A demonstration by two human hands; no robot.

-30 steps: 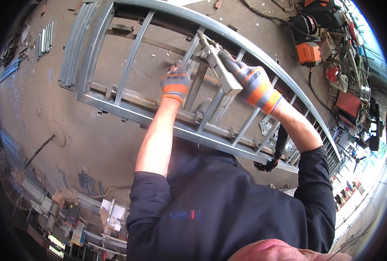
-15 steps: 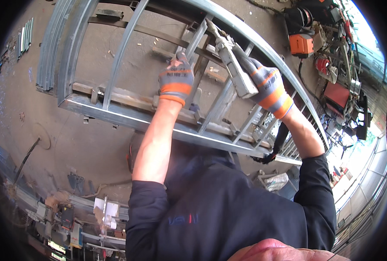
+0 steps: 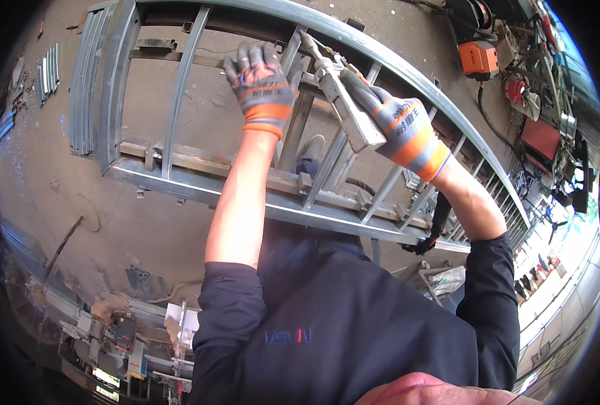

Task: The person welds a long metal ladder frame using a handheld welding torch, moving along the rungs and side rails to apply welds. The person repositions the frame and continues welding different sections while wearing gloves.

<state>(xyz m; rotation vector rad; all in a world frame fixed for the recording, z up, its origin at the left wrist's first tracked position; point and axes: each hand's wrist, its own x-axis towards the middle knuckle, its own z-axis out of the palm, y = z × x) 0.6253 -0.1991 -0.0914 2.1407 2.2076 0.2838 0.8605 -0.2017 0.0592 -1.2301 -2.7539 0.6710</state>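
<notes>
Metal strips (image 3: 49, 72) on brownish floor (image 3: 161, 236)

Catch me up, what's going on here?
A person in grey-and-orange gloves is working over a long, ladder-like metal frame. Their right hand grips a pale, gun-shaped tool, its narrow tip at the far end of a crossbar, near the curved rail; contact can't be made out. The left hand is open with fingers spread, beside that crossbar, holding nothing visible. Metal strips lie by the frame's left end.
</notes>
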